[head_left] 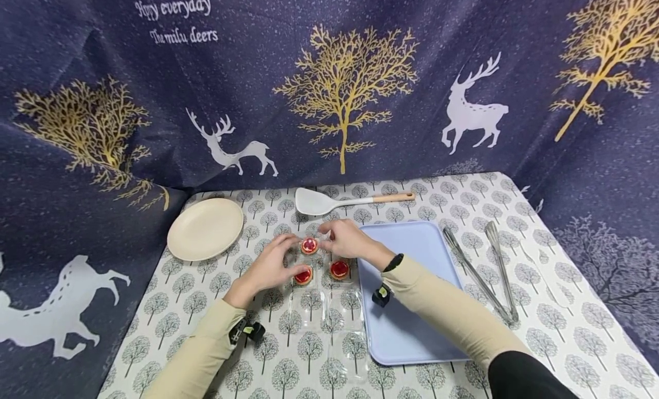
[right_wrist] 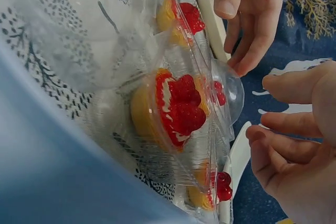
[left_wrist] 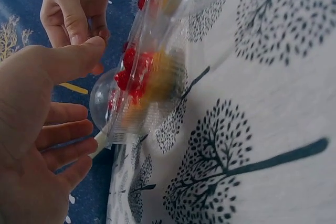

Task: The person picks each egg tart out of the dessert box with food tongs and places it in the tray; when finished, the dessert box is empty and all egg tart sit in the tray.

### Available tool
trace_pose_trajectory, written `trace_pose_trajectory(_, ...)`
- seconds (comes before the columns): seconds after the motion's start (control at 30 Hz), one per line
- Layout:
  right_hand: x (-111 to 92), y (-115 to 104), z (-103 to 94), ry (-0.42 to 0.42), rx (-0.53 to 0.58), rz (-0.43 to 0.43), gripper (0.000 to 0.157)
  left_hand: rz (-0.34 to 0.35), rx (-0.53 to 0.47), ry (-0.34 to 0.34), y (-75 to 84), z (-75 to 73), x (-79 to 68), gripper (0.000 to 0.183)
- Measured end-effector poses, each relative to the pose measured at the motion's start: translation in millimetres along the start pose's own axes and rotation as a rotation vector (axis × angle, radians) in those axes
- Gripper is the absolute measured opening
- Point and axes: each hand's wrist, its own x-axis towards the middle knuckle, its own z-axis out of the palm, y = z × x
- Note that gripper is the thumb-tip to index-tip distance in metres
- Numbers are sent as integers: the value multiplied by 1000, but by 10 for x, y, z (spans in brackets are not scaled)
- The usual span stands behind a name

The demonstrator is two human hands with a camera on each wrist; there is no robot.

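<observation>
Mid-table, between your hands, a clear box (head_left: 329,319) lies on the printed cloth (head_left: 247,382), its long axis running from near you toward the backdrop. Red-topped tarts (head_left: 303,275) sit at its far end, round, fruit facing up. One tart's fruit shows through a clear dome (right_wrist: 237,90). Your left hand (head_left: 271,266) is at the left side, thumb well apart from the fingers, grip empty. Your right hand (head_left: 351,239) reaches over from the right, fingers loosely bent, a wide gap to the thumb; nothing held. Whether fingertips touch plastic, cannot tell. Just right of the box: blue tray (head_left: 391,244), long axis near to far. Behind: white spatula (head_left: 316,203), blade left, handle right. Plate (head_left: 205,228) far left; tongs (head_left: 501,267) right, tips away from you.
</observation>
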Motion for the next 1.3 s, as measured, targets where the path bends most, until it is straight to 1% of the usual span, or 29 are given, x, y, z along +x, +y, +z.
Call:
trace_pose_trajectory(0.13,66,32,14,-10,-18,-5,39,-12,5,-3,-37,18,51,78)
trace_pose_trajectory(0.37,161,49,26,-15,-15,43,37,-9,-7,17,-109,59,125,78)
trace_pose_trajectory(0.57,235,84,74,-36,-56,70,38,-10,3,26,-150,83,184,79)
trace_pose_trajectory(0.83,282,93,104,-74,-106,74,37,-3,-9,34,-120,92,270,75)
trace_pose_trajectory(0.97,317,87,99,-91,-131,82,36,-12,-16,21,-109,92,298,72)
trace_pose_trajectory(1.17,355,77,99,-119,-157,112,38,-47,-17,-9,-103,107,330,72)
trace_pose_trajectory(1.23,364,74,98,-137,-156,110,33,-55,-12,-12,-96,113,341,73)
trace_pose_trajectory(1.3,373,69,93,-150,-154,113,31,-63,-13,-13,-86,119,355,72)
